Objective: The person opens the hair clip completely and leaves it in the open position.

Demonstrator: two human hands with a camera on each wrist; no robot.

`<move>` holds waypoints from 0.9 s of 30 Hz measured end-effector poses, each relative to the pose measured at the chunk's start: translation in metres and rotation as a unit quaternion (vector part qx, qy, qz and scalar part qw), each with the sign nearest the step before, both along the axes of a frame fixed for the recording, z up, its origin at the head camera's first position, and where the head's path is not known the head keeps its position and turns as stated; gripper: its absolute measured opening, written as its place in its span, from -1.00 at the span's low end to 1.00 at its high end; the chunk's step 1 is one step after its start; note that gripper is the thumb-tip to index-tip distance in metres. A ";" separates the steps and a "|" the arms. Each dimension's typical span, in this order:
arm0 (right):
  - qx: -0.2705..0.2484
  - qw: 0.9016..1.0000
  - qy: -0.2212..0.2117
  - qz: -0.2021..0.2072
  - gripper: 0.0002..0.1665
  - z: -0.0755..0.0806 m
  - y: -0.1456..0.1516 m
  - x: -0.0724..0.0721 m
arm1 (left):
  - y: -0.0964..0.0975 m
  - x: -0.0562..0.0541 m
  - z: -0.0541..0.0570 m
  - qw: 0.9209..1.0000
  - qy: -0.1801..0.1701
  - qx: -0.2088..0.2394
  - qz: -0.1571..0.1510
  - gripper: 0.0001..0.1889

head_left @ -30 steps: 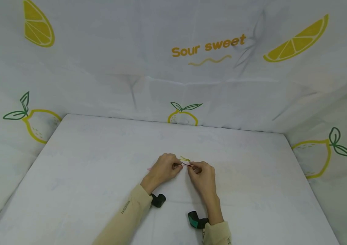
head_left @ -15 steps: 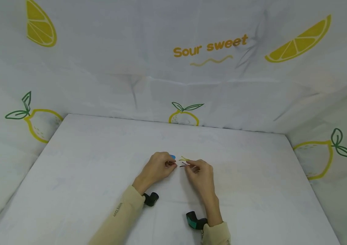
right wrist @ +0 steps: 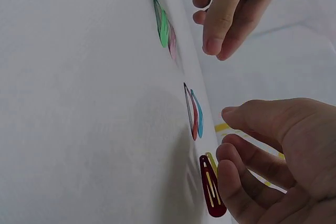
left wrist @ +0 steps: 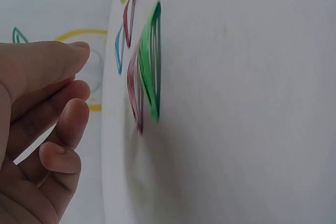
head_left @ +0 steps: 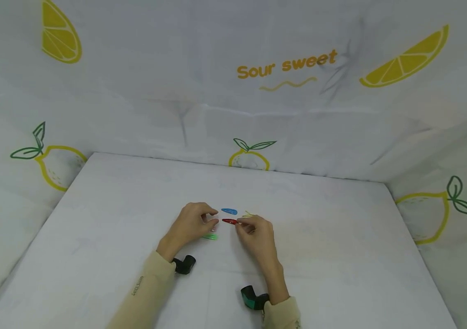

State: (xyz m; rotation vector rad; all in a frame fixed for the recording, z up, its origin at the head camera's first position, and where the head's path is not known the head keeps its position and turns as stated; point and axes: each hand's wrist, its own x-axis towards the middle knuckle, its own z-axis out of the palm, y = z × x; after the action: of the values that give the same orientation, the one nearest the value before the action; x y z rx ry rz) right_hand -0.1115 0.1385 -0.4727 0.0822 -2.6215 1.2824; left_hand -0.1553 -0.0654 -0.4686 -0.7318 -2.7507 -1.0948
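My left hand (head_left: 192,224) is held above the table with thumb and fingers apart, nothing between them. Close by it lie a green snap hair clip (left wrist: 148,61) and a pink clip (left wrist: 133,90), side by side. To their right are a red clip (head_left: 229,221) and a blue clip (head_left: 229,211). My right hand (head_left: 258,235) hovers at the red clip's right end, its thumb spread from the fingers in the right wrist view. Beside those fingers, a dark red clip (right wrist: 216,209) overlaps a yellow clip (right wrist: 211,158); the hand mostly covers this pair in the head view.
The white table (head_left: 332,246) meets a white cloth backdrop (head_left: 134,91) printed with lemons along its back edge. Black wrist-worn devices (head_left: 185,264) sit at both cuffs.
My left hand has drawn away leftward from the right hand, uncovering the blue, red and green clips. The right hand has shifted slightly left. The head view has also shifted a little.
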 end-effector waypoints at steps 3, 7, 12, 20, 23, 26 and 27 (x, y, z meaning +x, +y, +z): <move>0.000 1.000 -0.010 0.014 -0.86 0.000 -0.006 0.000 | -0.009 0.002 0.000 1.000 -0.008 0.002 0.004 -0.81; 0.005 0.999 -0.015 0.028 -0.84 -0.001 -0.012 0.000 | -0.020 0.004 -0.001 1.000 -0.017 0.001 0.005 -0.79; 0.017 0.999 -0.015 0.041 -0.82 -0.003 -0.017 0.000 | -0.030 0.006 -0.003 1.000 -0.026 -0.017 0.001 -0.77; 0.025 0.998 -0.021 0.058 -0.82 -0.004 -0.025 0.000 | -0.037 0.008 -0.006 0.999 -0.033 -0.025 -0.016 -0.77; 0.027 0.997 -0.013 0.068 -0.83 -0.005 -0.028 -0.001 | -0.039 0.010 -0.009 0.999 -0.037 -0.022 -0.023 -0.78; 0.029 0.997 -0.008 0.074 -0.84 -0.006 -0.031 -0.002 | -0.039 0.010 -0.012 0.999 -0.040 -0.021 -0.029 -0.80; 0.032 0.997 -0.007 0.075 -0.84 -0.006 -0.032 -0.002 | -0.039 0.010 -0.012 0.998 -0.039 -0.022 -0.032 -0.80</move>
State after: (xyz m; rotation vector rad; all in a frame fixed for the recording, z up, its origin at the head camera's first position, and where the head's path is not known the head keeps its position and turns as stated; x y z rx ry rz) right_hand -0.1139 0.1062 -0.4791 0.2867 -2.7127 1.2486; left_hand -0.1453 -0.1047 -0.4810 -0.8059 -2.8436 -1.1019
